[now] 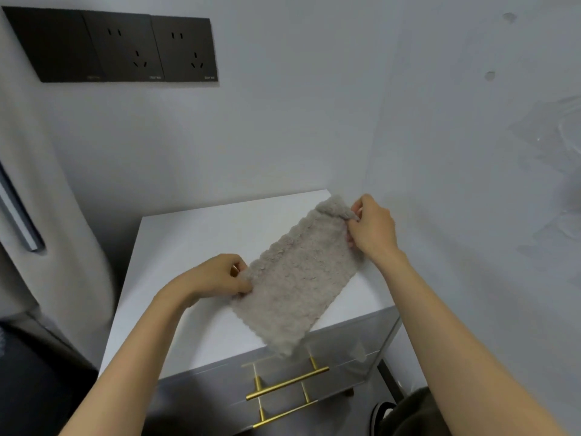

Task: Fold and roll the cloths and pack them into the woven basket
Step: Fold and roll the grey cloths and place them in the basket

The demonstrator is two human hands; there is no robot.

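Pinching the cloth (295,278), left hand (217,276) and right hand (372,229) hide its corners.

Premises: domestic room, most likely a bedroom. Evidence: small white cabinet (195,247) with drawers and brass bar handles (287,383), set into a corner against a plain painted wall (314,105). Row of dark wall sockets (125,48) above it. Pale curtain (47,184) hanging at left. Shoe (382,410) on the floor at lower right.
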